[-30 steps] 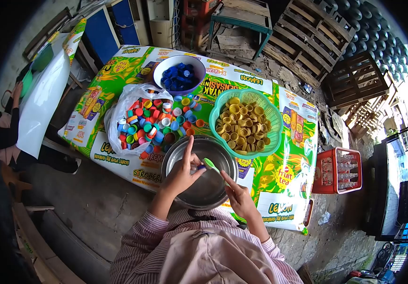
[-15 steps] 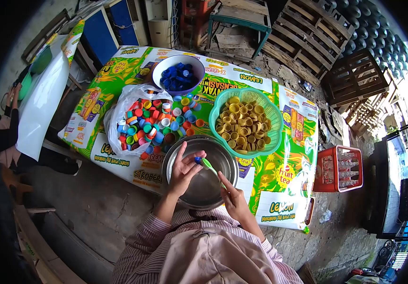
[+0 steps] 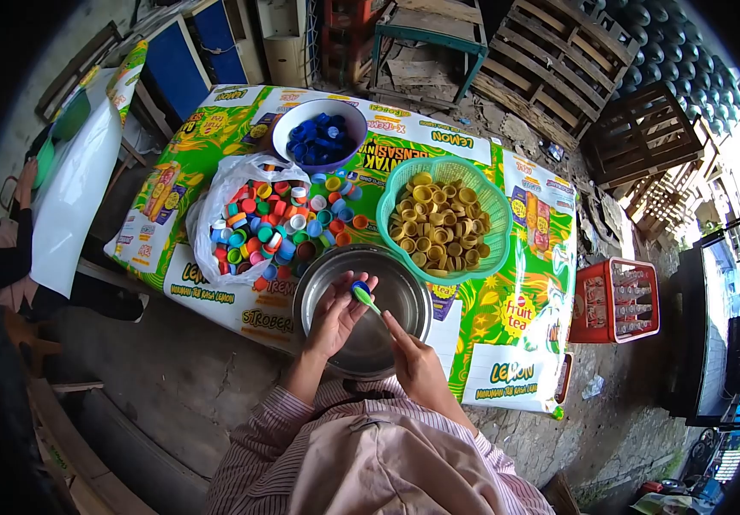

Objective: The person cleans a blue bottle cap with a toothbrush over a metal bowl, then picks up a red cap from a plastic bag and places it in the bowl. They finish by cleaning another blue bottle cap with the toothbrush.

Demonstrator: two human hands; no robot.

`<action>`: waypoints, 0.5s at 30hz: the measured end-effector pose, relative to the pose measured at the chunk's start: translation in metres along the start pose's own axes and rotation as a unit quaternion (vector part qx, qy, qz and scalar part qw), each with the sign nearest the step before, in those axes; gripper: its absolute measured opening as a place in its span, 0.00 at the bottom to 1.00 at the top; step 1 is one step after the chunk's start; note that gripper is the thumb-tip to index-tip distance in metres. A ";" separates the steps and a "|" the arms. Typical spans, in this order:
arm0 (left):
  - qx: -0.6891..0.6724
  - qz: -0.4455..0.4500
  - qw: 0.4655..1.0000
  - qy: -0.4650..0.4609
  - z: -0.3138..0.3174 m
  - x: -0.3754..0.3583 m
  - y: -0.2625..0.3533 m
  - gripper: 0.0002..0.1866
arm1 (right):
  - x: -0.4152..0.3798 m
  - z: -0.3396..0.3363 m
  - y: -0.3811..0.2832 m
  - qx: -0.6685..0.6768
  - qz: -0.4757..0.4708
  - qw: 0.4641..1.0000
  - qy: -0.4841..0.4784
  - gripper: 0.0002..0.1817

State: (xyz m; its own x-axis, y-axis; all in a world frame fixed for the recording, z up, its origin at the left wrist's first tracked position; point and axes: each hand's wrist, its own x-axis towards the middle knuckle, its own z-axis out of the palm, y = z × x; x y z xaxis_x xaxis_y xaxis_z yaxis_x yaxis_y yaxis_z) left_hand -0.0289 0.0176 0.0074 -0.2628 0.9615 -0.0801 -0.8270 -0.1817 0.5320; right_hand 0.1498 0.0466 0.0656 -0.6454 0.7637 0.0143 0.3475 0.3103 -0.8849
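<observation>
The work surface is a printed plastic banner [image 3: 507,283] spread flat on a rough concrete floor [image 3: 172,378]. Stacked wooden pallets [image 3: 550,60] stand beyond its far edge, and a red bottle crate [image 3: 614,300] sits off its right edge. A second person [image 3: 9,249] sits beyond the left edge.

Legible print on the banner: "LEMON", "Fruit tea", "STROBER" (cut off), and "MINUMAN TEH RASA LEMON".

At the near edge of the banner stands 1 steel basin [image 3: 400,296]. Both hands work above it. The left hand [image 3: 335,313] pinches a blue bottle cap [image 3: 359,287] between thumb and fingertips, over the basin's centre. The right hand [image 3: 417,369] is closed around the handle of a green toothbrush [image 3: 368,300]. The toothbrush's long axis runs diagonally: the handle end lies in the right hand toward the near right, and the head points up-left, touching the blue bottle cap.

Behind the basin, toward the left edge, a white plastic bag [image 3: 224,184] lies open with mixed-colour caps [image 3: 275,219] spilling from it. At the far edge, 1 white bowl [image 3: 288,124] holds blue caps [image 3: 323,137]. Right of centre, a green basket [image 3: 490,202] holds yellow caps [image 3: 438,223], its rim just beside the basin.
</observation>
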 end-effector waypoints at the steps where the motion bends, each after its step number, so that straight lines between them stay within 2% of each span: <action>1: -0.009 -0.007 1.000 -0.004 0.000 -0.001 0.000 0.18 | -0.001 0.004 0.003 -0.022 -0.017 1.000 0.002 0.29; 9: 0.041 -0.018 0.999 -0.018 -0.002 -0.011 -0.003 0.18 | -0.004 0.001 0.018 -0.138 -0.044 0.989 0.008 0.29; 11: 0.076 -0.042 0.996 0.032 -0.013 -0.015 -0.007 0.18 | -0.004 -0.003 0.019 -0.148 -0.045 0.987 0.043 0.30; 15: 0.086 -0.069 0.991 0.071 -0.010 -0.019 -0.003 0.18 | -0.006 0.002 0.022 -0.122 -0.054 0.991 0.011 0.30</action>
State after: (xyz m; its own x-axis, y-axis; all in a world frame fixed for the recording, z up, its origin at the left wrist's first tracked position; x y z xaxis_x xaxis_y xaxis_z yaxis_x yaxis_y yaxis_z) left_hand -0.0266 -0.0020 -0.0013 -0.2310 0.9336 -0.2739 -0.7664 -0.0012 0.6424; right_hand 0.1596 0.0473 0.0451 -0.6737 0.7299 0.1155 0.4326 0.5163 -0.7391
